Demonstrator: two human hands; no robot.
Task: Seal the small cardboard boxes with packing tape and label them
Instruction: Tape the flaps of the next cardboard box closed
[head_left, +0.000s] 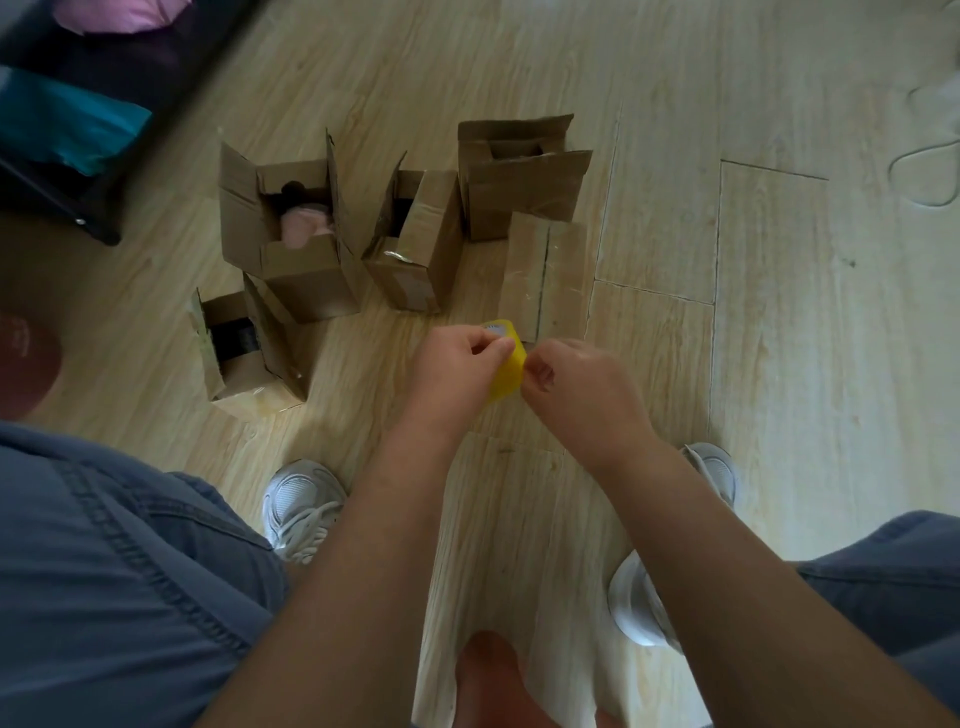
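Where I stand in the job: barely begun, by my judgement. No yellow tape shows on any box, and I see no label anywhere.
Tape: the small yellow roll of packing tape (506, 366) is up off the pale wood-plank floor (779, 364), held between both hands.
Left hand (457, 364): fingers curled round the roll from its 9 o'clock side.
Right hand (576, 379): fingertips pinch the roll's 3 o'clock edge. I judge I'm picking for the loose end, though no free strip shows.
Hands together: close, with only the roll between them.
Nearest box: the brown cardboard box with flaps folded flat (545, 275) sits at 12 o'clock, just beyond the roll. The dark seam between its flaps is untaped.
Open boxes: the narrow brown cardboard box (415, 249) is at 11 o'clock, with the brown box holding something pink (291, 239) at 10 o'clock. The low brown box with a dark thing inside (249, 353) is at 9 o'clock. The far brown box with raised flaps (519, 176) is at 12 o'clock, behind the nearest one.
Left to do: free the tape end, close four sets of flaps, tape all five seams, then label each box.
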